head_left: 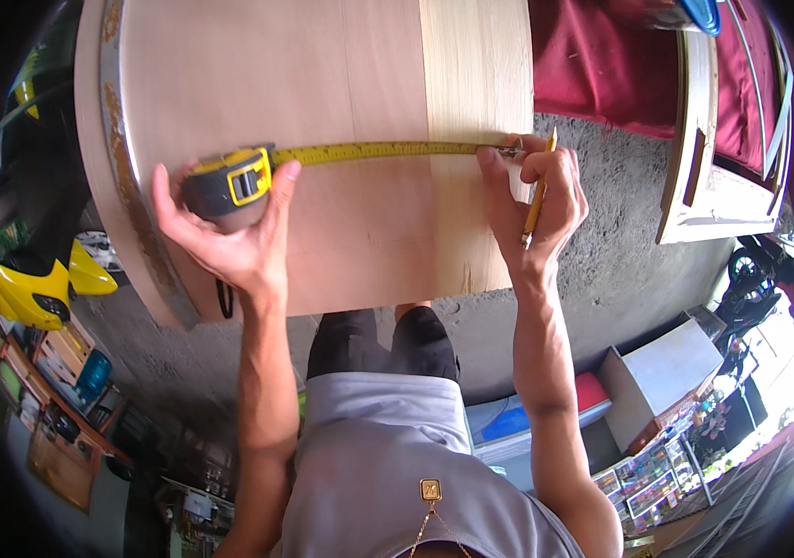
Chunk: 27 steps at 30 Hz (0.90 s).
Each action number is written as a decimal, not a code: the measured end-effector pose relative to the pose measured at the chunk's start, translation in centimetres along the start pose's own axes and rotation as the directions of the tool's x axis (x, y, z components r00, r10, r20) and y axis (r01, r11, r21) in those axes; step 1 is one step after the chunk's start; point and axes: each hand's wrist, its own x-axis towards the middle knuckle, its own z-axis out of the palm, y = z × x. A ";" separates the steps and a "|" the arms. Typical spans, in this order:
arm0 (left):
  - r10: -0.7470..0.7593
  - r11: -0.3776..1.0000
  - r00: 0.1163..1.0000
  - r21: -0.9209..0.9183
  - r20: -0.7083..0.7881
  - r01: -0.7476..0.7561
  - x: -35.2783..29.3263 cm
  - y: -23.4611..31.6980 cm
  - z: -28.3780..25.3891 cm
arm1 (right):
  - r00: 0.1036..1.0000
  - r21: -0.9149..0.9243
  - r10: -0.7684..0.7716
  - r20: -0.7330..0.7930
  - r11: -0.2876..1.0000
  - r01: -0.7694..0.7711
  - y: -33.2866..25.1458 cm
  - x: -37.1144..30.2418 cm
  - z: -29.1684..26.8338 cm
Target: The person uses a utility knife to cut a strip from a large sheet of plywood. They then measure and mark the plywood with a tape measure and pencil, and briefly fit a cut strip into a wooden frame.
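My left hand [239,237] is wrapped round a black and yellow tape measure [229,189], with its thumb along the near side of the case. From the case a yellow blade [369,150] runs right across a wide wooden board [350,74]. At the board's right edge my right hand [546,191] pinches the blade's end between thumb and finger. A yellow pencil [536,200] is tucked between fingers of that same hand, one end pointing away from me. The board is pinkish brown, with a paler strip on its right side.
A metal straightedge-like bar [122,139] with rusty patches lies along the board's left side. Right of it, dark red cloth [592,74] and a pale wooden frame [690,139] stand close. A yellow motorcycle [29,284] is at the left, a white cabinet [667,363] lower right.
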 end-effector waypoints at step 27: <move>0.086 0.994 0.996 -0.062 -0.014 -0.087 0.1 -0.9 1.3 | 0.982 0.137 -0.189 -0.002 0.973 0.187 2.0 0.5 2.2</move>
